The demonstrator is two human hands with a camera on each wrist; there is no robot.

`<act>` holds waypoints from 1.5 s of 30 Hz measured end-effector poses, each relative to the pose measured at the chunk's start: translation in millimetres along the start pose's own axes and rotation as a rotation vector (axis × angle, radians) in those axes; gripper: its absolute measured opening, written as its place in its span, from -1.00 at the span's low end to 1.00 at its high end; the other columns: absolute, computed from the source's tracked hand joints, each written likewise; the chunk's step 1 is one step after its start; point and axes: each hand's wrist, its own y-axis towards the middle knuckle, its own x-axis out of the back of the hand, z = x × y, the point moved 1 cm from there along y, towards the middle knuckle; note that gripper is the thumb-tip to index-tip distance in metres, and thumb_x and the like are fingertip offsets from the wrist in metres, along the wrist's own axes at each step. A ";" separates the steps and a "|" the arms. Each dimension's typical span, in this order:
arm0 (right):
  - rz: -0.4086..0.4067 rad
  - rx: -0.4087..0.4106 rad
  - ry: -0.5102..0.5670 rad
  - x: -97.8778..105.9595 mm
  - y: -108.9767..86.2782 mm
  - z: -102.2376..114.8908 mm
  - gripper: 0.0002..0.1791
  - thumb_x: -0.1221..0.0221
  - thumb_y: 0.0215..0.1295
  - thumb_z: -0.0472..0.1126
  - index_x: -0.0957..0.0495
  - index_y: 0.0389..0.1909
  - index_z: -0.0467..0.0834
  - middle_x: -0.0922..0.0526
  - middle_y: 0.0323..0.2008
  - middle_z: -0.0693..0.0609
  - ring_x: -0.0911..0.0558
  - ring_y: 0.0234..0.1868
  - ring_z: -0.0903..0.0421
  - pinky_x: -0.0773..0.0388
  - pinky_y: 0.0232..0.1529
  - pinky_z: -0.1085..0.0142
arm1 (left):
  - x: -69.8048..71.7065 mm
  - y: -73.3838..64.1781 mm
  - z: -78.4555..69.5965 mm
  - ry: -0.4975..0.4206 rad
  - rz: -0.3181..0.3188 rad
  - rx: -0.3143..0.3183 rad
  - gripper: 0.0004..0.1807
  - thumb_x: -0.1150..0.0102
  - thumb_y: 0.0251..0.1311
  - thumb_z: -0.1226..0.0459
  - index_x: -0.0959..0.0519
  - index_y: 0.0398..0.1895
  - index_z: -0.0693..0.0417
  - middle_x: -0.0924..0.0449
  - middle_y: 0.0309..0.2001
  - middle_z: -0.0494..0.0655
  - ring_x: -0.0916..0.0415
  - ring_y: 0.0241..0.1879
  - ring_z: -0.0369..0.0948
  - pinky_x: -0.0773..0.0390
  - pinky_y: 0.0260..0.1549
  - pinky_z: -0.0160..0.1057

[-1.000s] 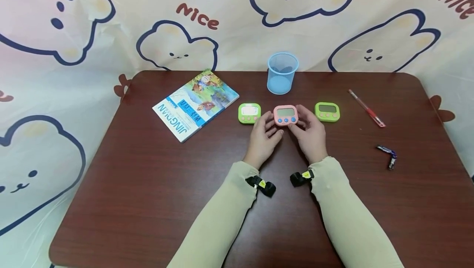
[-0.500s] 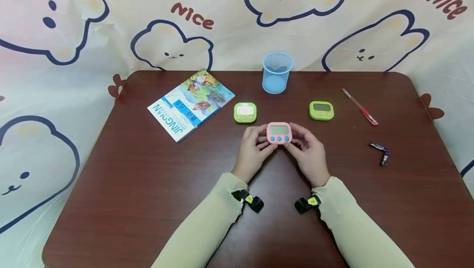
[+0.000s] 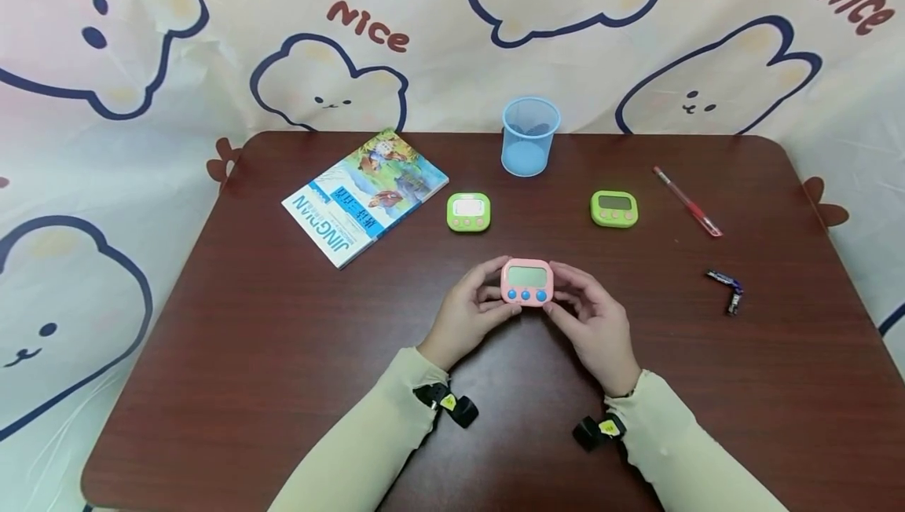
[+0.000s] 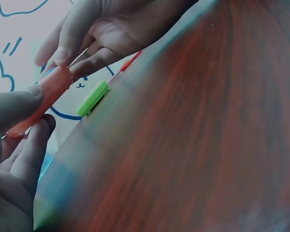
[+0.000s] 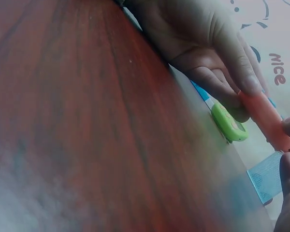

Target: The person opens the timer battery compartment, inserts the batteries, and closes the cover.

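A pink digital timer [image 3: 526, 283] with a grey display and blue buttons is held up between both hands, its screen facing the head camera. My left hand [image 3: 468, 312] grips its left side, thumb at the lower corner and fingers at the upper edge. On the other side my right hand [image 3: 594, 323] pinches the right edge in the same manner. Both wrist views show the timer edge-on, raised off the table, with thumb and fingertips on it. Behind it on the table lie two green timers, one at left [image 3: 468, 213] and one at right [image 3: 613, 209].
A book [image 3: 364, 198] lies at the back left. The blue cup [image 3: 530, 139] stands near the table's far edge. Toward the right lie a red pen [image 3: 688, 202] and two small batteries [image 3: 728, 290]. A patterned curtain [image 3: 452, 25] hangs behind the table [image 3: 283, 386].
Both hands have drawn the pink timer back toward the person, away from the row with the green timers. It appears larger in the head view. The other things stay put.
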 end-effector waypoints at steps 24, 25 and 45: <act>0.023 -0.080 -0.043 2.6 -1.3 -2.6 -0.32 -0.39 0.13 -0.51 -0.47 0.31 -0.23 -0.59 0.09 -0.15 -0.62 -0.09 0.16 -0.63 -0.12 0.43 | -0.1 -1.1 -3.6 -0.061 0.036 -0.013 -0.22 -0.37 0.16 0.49 -0.29 0.47 0.18 -0.42 0.30 0.09 -0.66 -0.08 -0.02 -0.68 -0.08 -0.23; 0.023 -0.069 -0.040 2.9 -1.3 -1.5 -0.32 -0.39 0.13 -0.52 -0.48 0.31 -0.23 -0.59 0.09 -0.14 -0.62 -0.10 0.15 -0.63 -0.12 0.42 | -0.1 -0.9 -3.4 -0.050 0.043 -0.011 -0.22 -0.38 0.16 0.48 -0.30 0.47 0.18 -0.44 0.27 0.10 -0.66 -0.07 -0.01 -0.68 -0.07 -0.23; 0.116 -0.062 -0.005 0.6 -5.0 0.3 -0.25 -0.50 -0.04 -0.50 -0.49 0.25 -0.21 -0.65 0.04 -0.13 -0.64 -0.04 0.16 -0.55 0.03 0.45 | 0.5 0.0 -8.8 0.100 0.247 -0.094 -0.27 -0.35 0.21 0.46 -0.32 0.46 0.17 -0.45 0.35 0.08 -0.48 0.25 -0.07 -0.49 0.24 -0.06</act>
